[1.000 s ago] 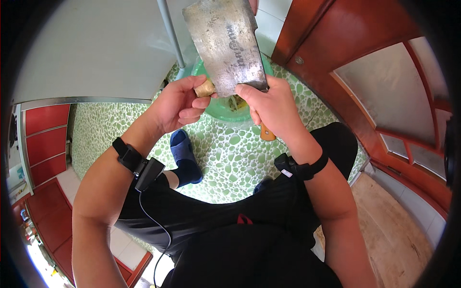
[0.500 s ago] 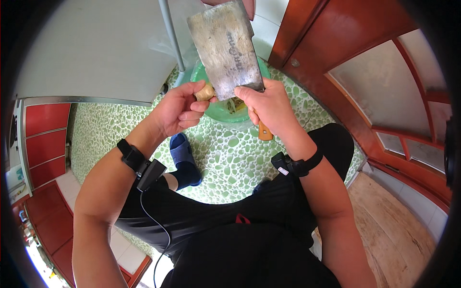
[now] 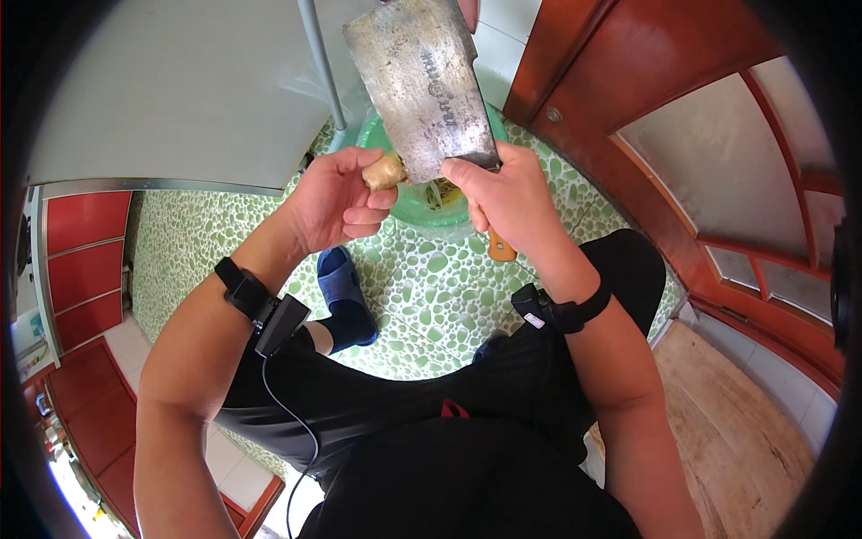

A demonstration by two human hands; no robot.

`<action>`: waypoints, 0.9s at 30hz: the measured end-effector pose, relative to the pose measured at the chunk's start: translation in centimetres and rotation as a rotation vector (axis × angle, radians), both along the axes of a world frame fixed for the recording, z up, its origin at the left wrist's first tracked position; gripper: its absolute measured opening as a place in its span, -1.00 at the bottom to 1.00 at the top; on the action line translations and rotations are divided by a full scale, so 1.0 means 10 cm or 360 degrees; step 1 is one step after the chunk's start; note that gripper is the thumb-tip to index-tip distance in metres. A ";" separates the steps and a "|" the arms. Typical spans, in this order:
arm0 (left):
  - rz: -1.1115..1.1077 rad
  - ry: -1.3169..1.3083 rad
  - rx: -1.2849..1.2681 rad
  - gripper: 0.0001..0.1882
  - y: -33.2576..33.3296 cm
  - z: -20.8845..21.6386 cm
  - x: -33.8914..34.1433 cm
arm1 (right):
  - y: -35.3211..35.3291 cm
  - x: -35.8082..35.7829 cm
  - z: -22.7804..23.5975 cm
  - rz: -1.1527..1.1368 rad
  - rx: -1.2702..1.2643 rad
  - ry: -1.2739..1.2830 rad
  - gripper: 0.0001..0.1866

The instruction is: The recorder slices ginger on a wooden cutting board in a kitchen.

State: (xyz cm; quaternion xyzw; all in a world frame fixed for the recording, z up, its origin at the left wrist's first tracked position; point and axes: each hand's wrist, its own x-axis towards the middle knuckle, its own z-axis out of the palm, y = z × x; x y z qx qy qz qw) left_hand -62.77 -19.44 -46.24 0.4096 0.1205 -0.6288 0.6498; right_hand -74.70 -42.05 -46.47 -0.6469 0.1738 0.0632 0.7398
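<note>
"So, what lies left of the round green plastic basin (image 3: 422, 216)?"

"Glossy red cabinet drawers (image 3: 85, 256), well apart from it. Then a blue open-toed slipper (image 3: 341, 283) on the floor, on the basin's near left side."

"And the left hand (image 3: 337, 199)?"

"Pinching a stubby tan-brown lump (image 3: 383, 173) between thumb and fingers, over the basin's left rim as the view has it."

"The right hand (image 3: 516, 193)?"

"Closed on a broad worn-steel cleaver (image 3: 422, 85) by its orange-brown wooden handle (image 3: 501, 246), thumb laid against the blade. The blade reaches across the basin, its near left corner right by the lump; I can't tell whether it cuts in."

"Anything right of the basin?"

"A red-brown wooden door (image 3: 664, 45) with frosted panes."

"Which step, then?"

"Trimming the lump, I'd judge; yellowish-green scraps (image 3: 438, 194) in the basin fit that. The next move seems to call for a firm pinch, short light strokes and fingertips clear of the edge."
</note>
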 end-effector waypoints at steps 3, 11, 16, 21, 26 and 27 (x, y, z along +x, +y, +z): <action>-0.0033 0.0072 -0.0086 -0.57 0.02 -0.07 0.00 | 0.00 0.01 0.01 0.0004 -0.0028 -0.0003 -0.75; -0.0382 -0.0605 0.0152 -0.55 -0.06 0.08 -0.03 | -0.06 0.02 -0.01 0.0012 -0.0100 0.0013 -0.75; -0.0690 -0.0973 0.0247 -0.61 -0.01 -0.02 0.03 | -0.02 -0.01 -0.06 0.0054 -0.0160 0.0001 -0.75; -0.0674 -0.1174 0.0230 -0.66 -0.04 -0.03 -0.01 | -0.01 -0.01 -0.09 0.0062 -0.0160 -0.0037 -0.75; -0.0703 -0.1254 0.0280 -0.68 -0.06 -0.05 -0.02 | 0.01 0.00 -0.08 0.0087 -0.0159 -0.0020 -0.75; -0.0693 -0.1275 0.0280 -0.68 -0.05 -0.05 -0.02 | 0.02 0.00 -0.08 0.0078 -0.0176 -0.0065 -0.74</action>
